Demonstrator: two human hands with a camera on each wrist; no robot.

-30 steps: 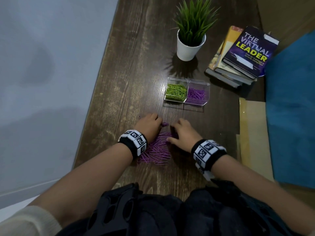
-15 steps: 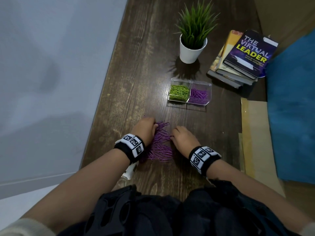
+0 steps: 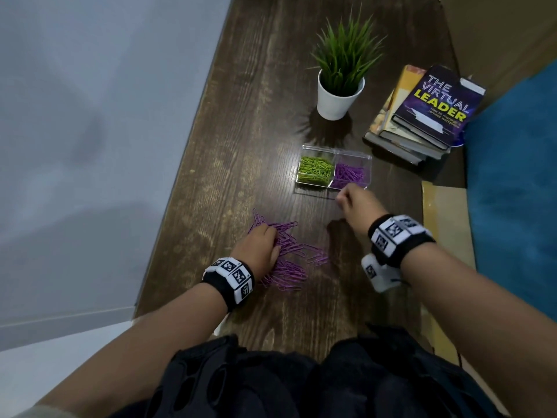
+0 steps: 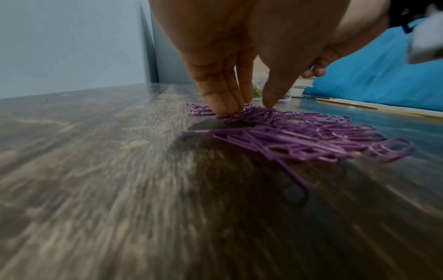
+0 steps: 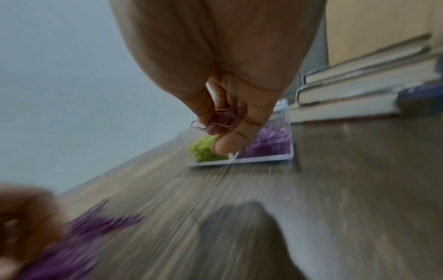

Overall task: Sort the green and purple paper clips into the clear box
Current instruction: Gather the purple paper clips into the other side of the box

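Note:
A pile of purple paper clips [image 3: 289, 257] [image 4: 299, 138] lies on the dark wooden table. My left hand [image 3: 260, 247] [image 4: 244, 98] rests on the pile's left side, straight fingertips pressing down on the clips. The clear box [image 3: 366, 159] [image 5: 263, 159] stands beyond, with green clips [image 3: 315, 173] in its left compartment and purple clips [image 3: 349, 175] in its right. My right hand [image 3: 351, 202] [image 5: 225, 123] hovers at the box's near edge, by the purple compartment, pinching a few purple clips [image 5: 220, 121] between thumb and fingers.
A white pot with a green plant [image 3: 340, 86] stands behind the box. A stack of books [image 3: 428, 113] lies at the back right. A blue cloth [image 3: 512, 176] and a tan envelope [image 3: 446, 224] lie along the right. The table's left edge drops to a grey floor.
My right hand has left the pile with a few purple clips and moved forward and right to the box. The left hand stays on the pile, which is more spread out.

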